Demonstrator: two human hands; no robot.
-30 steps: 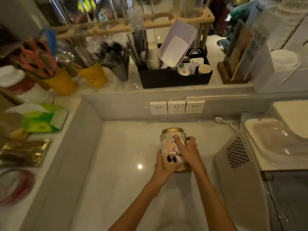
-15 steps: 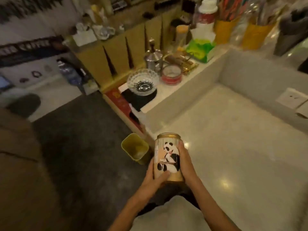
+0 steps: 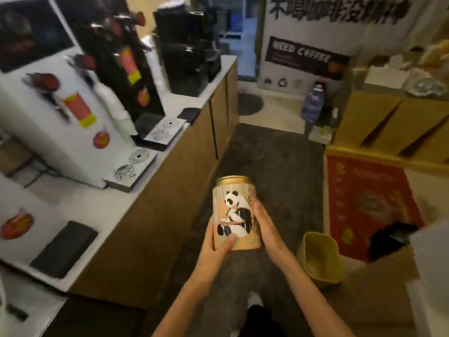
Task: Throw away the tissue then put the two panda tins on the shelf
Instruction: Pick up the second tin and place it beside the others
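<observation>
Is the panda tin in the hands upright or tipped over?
Upright. The panda tin stands with its gold lid on top and the panda picture the right way up, held between the left hand and the right hand.

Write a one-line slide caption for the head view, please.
Both hands, left hand and right hand, hold an upright panda tin above a floor aisle.

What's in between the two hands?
In the head view, the panda tin is between them, upright, with the left hand on one side and the right hand on the other, both touching it.
</observation>
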